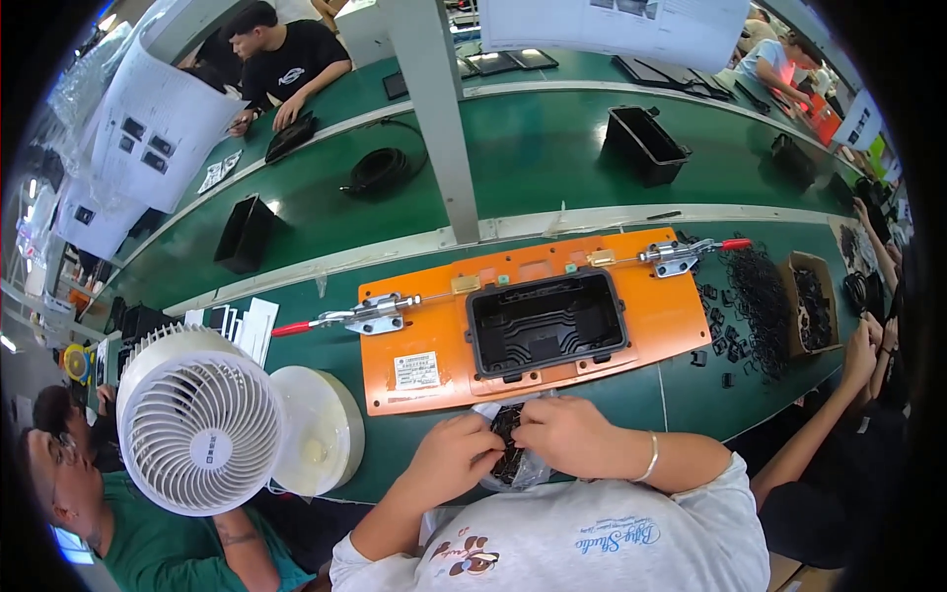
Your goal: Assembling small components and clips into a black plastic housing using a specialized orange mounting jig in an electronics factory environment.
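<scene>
Close to my body, a clear plastic bag holds a heap of small dark parts. My left hand is closed at the bag's left side, fingertips over its mouth. On the other side my right hand, with a bangle on the wrist, is closed on the bag's upper edge. Whether a single part sits between my fingertips is too small to tell. Just beyond my hands an orange fixture plate carries an open black plastic housing, flanked by a left toggle clamp and a right toggle clamp with red handles.
A white fan stands at the left. To the right lie piled black rings, scattered small black clips and a cardboard box. Black bins and a cable coil rest on the green belt beyond. Other people work around.
</scene>
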The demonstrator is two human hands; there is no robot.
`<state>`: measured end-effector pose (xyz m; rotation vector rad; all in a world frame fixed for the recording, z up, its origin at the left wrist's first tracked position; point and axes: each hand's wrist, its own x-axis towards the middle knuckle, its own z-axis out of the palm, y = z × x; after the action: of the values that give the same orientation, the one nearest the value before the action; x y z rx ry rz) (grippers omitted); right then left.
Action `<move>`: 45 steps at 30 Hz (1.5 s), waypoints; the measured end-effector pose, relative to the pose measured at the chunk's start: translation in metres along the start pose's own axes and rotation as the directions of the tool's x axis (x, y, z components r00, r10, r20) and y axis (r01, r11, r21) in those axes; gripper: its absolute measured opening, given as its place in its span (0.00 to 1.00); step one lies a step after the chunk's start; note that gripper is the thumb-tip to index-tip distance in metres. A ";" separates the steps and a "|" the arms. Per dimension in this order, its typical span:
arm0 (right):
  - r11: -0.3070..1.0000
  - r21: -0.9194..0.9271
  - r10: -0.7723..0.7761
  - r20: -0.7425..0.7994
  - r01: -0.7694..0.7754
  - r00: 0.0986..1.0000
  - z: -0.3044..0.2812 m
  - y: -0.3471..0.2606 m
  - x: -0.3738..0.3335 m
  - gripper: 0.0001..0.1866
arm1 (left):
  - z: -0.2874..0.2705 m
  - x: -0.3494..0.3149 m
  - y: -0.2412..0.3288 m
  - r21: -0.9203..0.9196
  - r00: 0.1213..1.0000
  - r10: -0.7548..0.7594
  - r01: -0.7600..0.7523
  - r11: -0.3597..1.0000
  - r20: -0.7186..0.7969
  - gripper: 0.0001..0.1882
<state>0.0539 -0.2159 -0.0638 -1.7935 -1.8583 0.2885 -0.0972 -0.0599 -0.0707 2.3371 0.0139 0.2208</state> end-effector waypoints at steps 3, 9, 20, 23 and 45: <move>0.981 -0.192 -0.100 -0.424 0.018 0.900 -0.048 0.026 0.013 0.04 | -0.023 0.006 0.007 -0.193 0.996 -0.064 0.051 0.980 -0.060 0.07; 0.914 -0.218 0.185 -0.531 -0.344 0.827 -0.105 0.111 0.023 0.08 | -0.054 0.044 0.009 -0.211 0.892 -0.037 -0.066 0.975 -0.450 0.06; 0.873 -0.306 0.149 -0.572 -0.379 0.806 -0.109 0.078 -0.004 0.12 | -0.057 0.109 -0.036 0.103 0.797 0.045 0.022 0.994 -0.603 0.05; 0.878 -0.122 0.267 -0.678 -0.462 0.685 -0.108 0.080 -0.050 0.13 | -0.048 0.115 -0.045 0.331 0.823 0.114 0.095 0.939 -0.557 0.04; 0.232 0.040 0.828 -0.532 -0.972 0.176 -0.085 0.161 -0.148 0.26 | -0.041 0.091 -0.010 0.533 0.867 0.154 0.143 0.834 -0.474 0.15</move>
<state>0.2312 -0.3623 -0.1075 -2.7492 -0.2072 -0.0548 -0.0137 -0.0169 -0.0353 2.7813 0.3772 0.9404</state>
